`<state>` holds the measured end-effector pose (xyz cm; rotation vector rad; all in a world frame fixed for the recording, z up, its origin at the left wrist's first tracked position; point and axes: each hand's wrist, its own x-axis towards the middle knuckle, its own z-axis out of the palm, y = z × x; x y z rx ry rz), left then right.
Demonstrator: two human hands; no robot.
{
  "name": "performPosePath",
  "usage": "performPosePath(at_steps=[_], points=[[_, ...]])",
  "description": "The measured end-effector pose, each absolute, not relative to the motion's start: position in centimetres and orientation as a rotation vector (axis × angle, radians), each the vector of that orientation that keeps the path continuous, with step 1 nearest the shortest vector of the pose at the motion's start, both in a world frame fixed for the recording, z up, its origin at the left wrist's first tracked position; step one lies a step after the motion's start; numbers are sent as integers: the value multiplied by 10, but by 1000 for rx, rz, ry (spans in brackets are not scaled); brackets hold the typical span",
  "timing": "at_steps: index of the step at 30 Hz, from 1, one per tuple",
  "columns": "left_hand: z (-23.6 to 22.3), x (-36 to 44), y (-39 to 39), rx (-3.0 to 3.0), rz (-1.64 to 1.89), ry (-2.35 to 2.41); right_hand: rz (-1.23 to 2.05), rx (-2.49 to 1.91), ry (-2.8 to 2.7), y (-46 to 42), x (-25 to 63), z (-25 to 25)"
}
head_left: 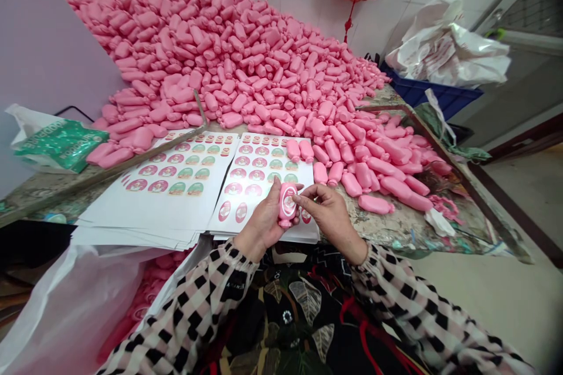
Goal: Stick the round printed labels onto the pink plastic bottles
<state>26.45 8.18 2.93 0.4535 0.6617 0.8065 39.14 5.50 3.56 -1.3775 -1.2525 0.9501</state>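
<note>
A small pink plastic bottle [288,187] lies in my left hand [263,220], its neck pointing down toward me. My left fingers are closed around its sides. An oval pink-and-white sticker [289,204] sits on the bottle's front face. The thumb and forefinger of my right hand [328,211] pinch together at the sticker's right edge. Beneath my hands is a sheet of stickers [264,220] with rows of round and oval pink and green labels. Two pink bottles [299,150] rest on that sheet's upper right corner.
A big heap of pink bottles [229,47] covers the table's back. More sticker sheets [145,205] lie left, beside a wooden strip [132,165] and a green package [61,143]. A blue crate [435,94] stands right. An open white bag [74,299] holding bottles is below left.
</note>
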Motion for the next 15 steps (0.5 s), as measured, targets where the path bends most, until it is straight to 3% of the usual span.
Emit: performPosePath(at_steps=[8,15], points=[[30,264,78,565,776,618,912,-1444,-1310,51,394,29],[29,252,74,774,642,587,366,-1575,-1746,43,411,40]])
